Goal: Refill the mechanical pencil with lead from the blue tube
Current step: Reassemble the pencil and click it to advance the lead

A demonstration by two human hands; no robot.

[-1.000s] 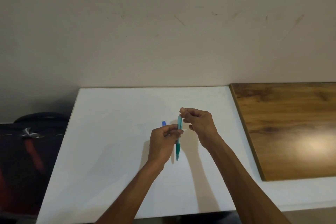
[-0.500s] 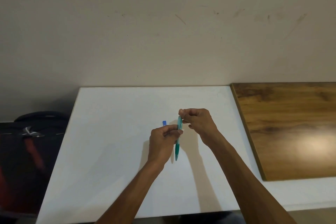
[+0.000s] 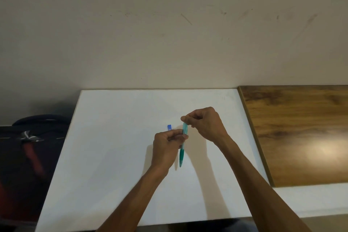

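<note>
My left hand [image 3: 165,149] holds a teal mechanical pencil [image 3: 182,151] upright above the white table [image 3: 113,156], tip pointing down toward me. The blue tube [image 3: 169,127] sticks out behind the same hand's fingers; only its top end shows, and I cannot tell whether the hand grips it or it lies behind. My right hand [image 3: 205,124] pinches at the pencil's top end with thumb and forefinger. Whatever is between those fingertips is too small to make out.
A wooden board [image 3: 301,133] lies on the table's right side, its edge close to my right forearm. A dark bag with a red strap [image 3: 28,152] sits on the floor left of the table. A plain wall rises behind.
My right hand has shifted slightly right and up at the pencil's top. My left hand and the pencil have stayed in place.
</note>
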